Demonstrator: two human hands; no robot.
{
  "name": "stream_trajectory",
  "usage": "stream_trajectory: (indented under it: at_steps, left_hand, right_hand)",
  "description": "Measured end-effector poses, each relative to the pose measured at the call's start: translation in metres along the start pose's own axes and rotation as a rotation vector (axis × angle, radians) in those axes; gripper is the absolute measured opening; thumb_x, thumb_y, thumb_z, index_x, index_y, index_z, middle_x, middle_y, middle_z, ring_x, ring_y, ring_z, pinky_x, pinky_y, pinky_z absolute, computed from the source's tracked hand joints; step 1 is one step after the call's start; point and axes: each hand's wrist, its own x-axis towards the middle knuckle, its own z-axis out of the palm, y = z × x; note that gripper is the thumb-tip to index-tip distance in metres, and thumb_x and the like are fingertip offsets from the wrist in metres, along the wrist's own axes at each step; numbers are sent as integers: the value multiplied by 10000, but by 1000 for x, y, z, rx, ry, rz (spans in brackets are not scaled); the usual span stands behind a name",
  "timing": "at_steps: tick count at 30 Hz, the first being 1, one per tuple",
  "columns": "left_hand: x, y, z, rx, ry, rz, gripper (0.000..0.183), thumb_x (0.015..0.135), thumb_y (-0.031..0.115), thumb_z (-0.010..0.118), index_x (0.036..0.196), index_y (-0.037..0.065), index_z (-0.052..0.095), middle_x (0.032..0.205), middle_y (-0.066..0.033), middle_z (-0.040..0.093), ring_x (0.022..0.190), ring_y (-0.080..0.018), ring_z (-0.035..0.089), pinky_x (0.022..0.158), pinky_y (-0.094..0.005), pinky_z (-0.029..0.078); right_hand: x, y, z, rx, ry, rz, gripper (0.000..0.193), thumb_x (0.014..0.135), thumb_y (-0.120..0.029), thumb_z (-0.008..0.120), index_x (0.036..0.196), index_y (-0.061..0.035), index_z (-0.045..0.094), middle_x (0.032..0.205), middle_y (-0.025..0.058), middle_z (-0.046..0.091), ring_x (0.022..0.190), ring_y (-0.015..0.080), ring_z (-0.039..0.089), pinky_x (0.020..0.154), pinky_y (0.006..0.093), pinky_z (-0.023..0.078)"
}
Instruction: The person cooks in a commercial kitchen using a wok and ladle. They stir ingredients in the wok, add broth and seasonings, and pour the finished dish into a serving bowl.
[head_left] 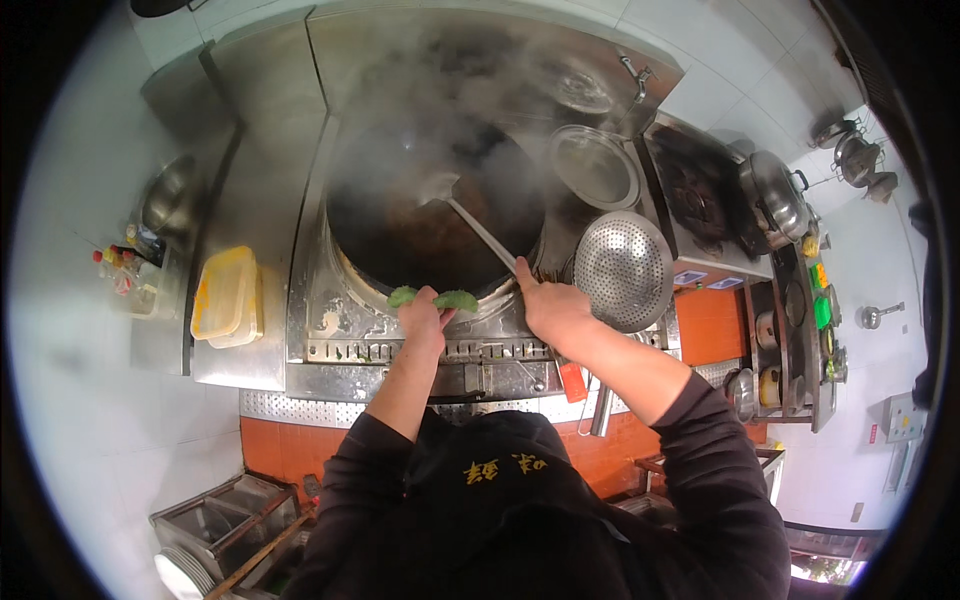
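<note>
A large black wok (350, 215) sits on the steel stove, with brownish liquid (440, 235) in its bottom and thick steam rising. My right hand (553, 308) is closed around the handle end of a long-handled metal wok spatula (480, 232), over the wok's near right rim. The spatula's head lies toward the wok's middle, its outline hazed by steam. At the near rim, my left hand (424, 318) grips a green cloth (457, 300), which sticks out on both sides of the fingers. Whether the cloth touches the rim I cannot tell.
A perforated metal strainer (623, 270) rests right of the wok, in front of a round metal pot (594, 168). A tap (637, 80) projects behind. Yellowish plastic tubs (226, 295) stand on the left counter. A lidded steel pot (775, 200) occupies the far right.
</note>
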Motion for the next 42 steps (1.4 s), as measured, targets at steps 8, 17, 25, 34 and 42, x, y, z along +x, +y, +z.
stream_trajectory:
  at_steps: [8,17,25,34,42]
  left_hand:
    - [0,0,-1,7,13,24,129,853,83,594,939,54,503,923,-85,550,801,-242,634,689,-396,586]
    - [19,1,-8,-43,-30,9,219,822,67,613,992,32,479,923,-93,558,767,-241,625,636,-382,576]
    - [4,6,-1,-24,64,-7,196,801,47,603,966,25,499,901,-96,563,746,-244,623,608,-364,572]
    - [5,13,-9,-14,-35,-33,145,814,69,625,915,23,533,939,-99,564,767,-235,621,614,-350,568]
    - [26,5,-13,7,-60,-66,176,811,74,610,941,40,495,885,-84,554,744,-235,631,598,-338,590]
  right_hand:
    - [-9,15,19,78,-72,23,763,883,-89,466,1559,-119,114,1000,218,696,910,358,688,813,457,536]
    - [-57,70,-11,396,12,39,709,879,-178,581,1519,-117,284,944,289,658,937,428,641,883,480,484]
    - [-88,70,-15,156,56,65,728,863,-178,595,1520,-134,284,881,245,680,825,416,665,826,487,518]
    - [-42,8,32,333,107,217,695,891,-207,562,1518,-114,278,983,252,683,928,392,669,866,477,517]
    - [1,-54,47,473,154,368,715,888,-192,508,1535,-111,214,1004,240,685,942,381,673,852,480,519]
